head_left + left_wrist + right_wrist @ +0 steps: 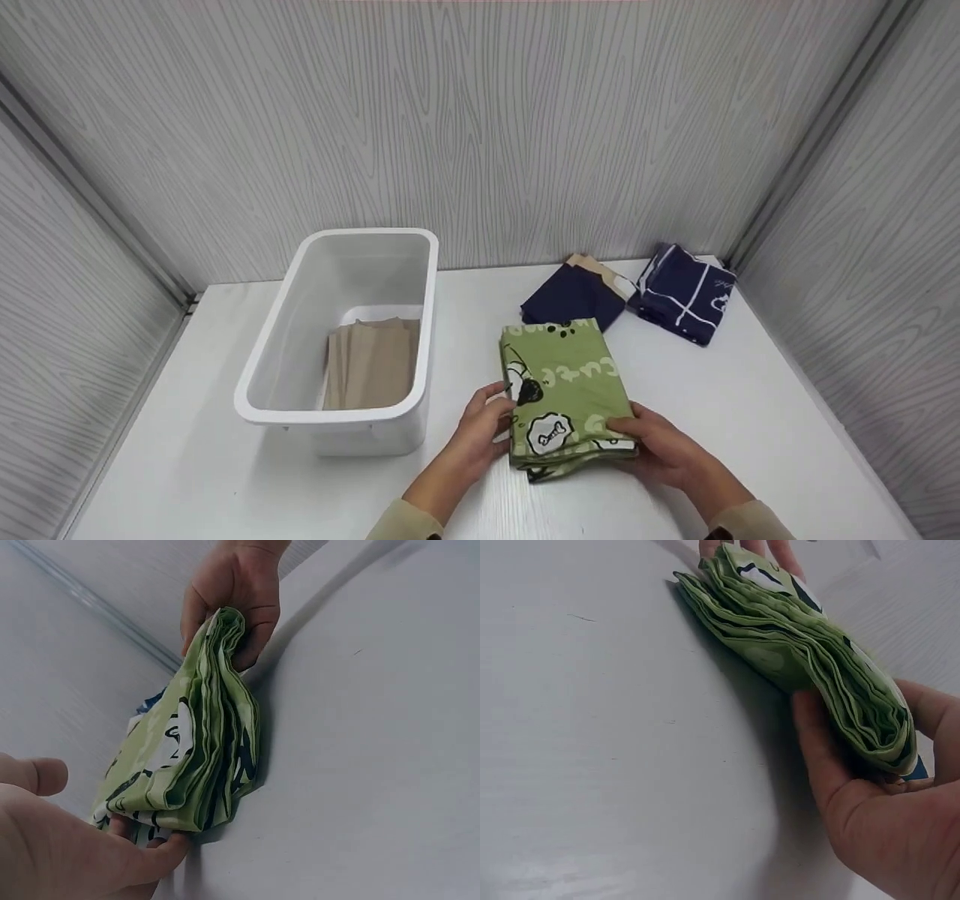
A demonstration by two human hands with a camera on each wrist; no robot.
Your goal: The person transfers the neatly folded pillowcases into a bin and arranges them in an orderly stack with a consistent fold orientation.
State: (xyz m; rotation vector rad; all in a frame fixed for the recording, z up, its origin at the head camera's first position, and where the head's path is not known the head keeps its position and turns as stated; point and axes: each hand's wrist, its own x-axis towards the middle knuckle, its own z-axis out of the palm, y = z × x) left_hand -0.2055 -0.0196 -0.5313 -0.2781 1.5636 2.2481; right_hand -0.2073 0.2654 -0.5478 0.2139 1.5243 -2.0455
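A folded green cloth (566, 390) with a dog, bone and lettering print lies slanted between both hands, its layered folds facing the wrist cameras. My right hand (664, 450) grips its near right corner, thumb over the top and fingers underneath; the right wrist view shows that corner bunched in the hand (892, 817). At the left side is my left hand (480, 431). In the left wrist view its fingers (161, 859) reach under the cloth's lower edge, while the thumb stands away from the fabric.
On the left stands a deep white bin (262, 352) with tan folded pieces (375, 364) inside. Behind the green cloth lies a navy and tan folded cloth (574, 296), and further right a navy cloth (686, 292) with white lines. Grey wood-grain panels (480, 127) enclose the white table (750, 420).
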